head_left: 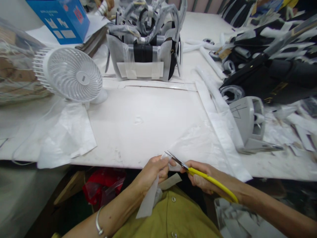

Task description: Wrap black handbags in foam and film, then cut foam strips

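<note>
My left hand (156,169) is closed in a pinch on a white strip (148,200) that hangs down over the green garment. My right hand (201,177) grips yellow-handled scissors (210,180). Their thin blades, slightly apart, point up and left, just beside the fingertips of my left hand. A clear plastic piece shows between the left fingertips near the blades. Below the blades lies a beige strip (170,181). Both hands are at the front edge of the white table (148,122).
Wrapped bags (143,53) stand at the back. A white fan (74,74) and blue box (66,21) are at the left. Long white wrapping (218,122), a grey tape dispenser (247,122) and black bags (277,79) lie at the right. Scraps (242,218) sit below the edge.
</note>
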### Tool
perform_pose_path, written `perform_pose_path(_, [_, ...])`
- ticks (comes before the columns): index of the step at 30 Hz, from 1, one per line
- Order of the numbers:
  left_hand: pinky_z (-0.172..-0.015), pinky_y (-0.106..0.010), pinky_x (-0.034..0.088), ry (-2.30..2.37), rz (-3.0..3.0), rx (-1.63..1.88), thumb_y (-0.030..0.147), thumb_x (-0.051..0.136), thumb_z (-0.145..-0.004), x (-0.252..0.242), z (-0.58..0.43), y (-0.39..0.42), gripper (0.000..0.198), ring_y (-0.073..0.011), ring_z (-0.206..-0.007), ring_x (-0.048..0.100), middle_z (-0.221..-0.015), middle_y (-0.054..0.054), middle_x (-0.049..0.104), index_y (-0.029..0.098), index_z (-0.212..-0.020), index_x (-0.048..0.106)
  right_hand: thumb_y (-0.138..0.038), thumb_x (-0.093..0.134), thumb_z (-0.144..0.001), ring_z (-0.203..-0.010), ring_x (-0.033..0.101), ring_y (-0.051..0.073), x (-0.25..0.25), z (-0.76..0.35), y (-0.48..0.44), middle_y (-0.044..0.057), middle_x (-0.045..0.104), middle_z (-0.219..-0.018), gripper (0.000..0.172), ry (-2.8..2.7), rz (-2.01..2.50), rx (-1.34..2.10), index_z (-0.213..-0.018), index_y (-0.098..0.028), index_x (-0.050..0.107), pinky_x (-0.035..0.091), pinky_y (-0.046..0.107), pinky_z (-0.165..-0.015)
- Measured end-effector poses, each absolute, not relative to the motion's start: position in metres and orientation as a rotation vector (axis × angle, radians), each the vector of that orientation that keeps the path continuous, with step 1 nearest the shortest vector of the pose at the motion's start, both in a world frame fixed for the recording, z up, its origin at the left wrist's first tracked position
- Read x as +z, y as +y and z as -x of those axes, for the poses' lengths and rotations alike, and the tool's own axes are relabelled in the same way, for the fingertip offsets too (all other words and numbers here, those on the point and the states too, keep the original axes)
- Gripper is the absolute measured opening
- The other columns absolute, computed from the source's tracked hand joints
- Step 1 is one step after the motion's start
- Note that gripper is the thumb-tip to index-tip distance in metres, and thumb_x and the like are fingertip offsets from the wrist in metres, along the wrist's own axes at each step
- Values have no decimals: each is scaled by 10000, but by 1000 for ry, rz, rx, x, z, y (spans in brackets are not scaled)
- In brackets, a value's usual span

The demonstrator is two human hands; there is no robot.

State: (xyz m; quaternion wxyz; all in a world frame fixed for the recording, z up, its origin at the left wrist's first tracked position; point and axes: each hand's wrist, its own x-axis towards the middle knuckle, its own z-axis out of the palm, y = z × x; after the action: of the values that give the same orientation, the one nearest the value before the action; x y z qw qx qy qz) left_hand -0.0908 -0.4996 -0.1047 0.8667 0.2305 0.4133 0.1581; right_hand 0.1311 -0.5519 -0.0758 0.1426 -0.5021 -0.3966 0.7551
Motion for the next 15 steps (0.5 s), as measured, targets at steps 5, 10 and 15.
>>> perform_pose_path(5, [-412,-223,66,889,-480,360,623,720,-677,-104,86,-500,526,-23,-353,138,-411,135,296,147,-850,580,-685,691,-739,-458,253,39,-95,-129,-554,-75,383,-585,598,-1070,1559,2113,-1029,-165,639,151,177,-395])
perform_pose_path(10, [-378,-193,76,874,-412,416,537,710,-742,-102,93,-496,429,-17,-335,145,-431,135,312,151,-876,579,-709,569,-820,-334,341,35,-93,-141,-541,-57,515,-586,612,-1103,1545,2157,-1125,-179,599,232,154,-316])
perform_pose_path(15, [-353,-167,230,887,-333,561,349,623,-853,-100,109,-486,197,-30,-324,283,-494,101,397,159,-882,579,-661,625,-803,-324,351,47,-56,-139,-472,-48,539,-556,628,-1346,1592,1864,-1201,-175,621,229,170,-312])
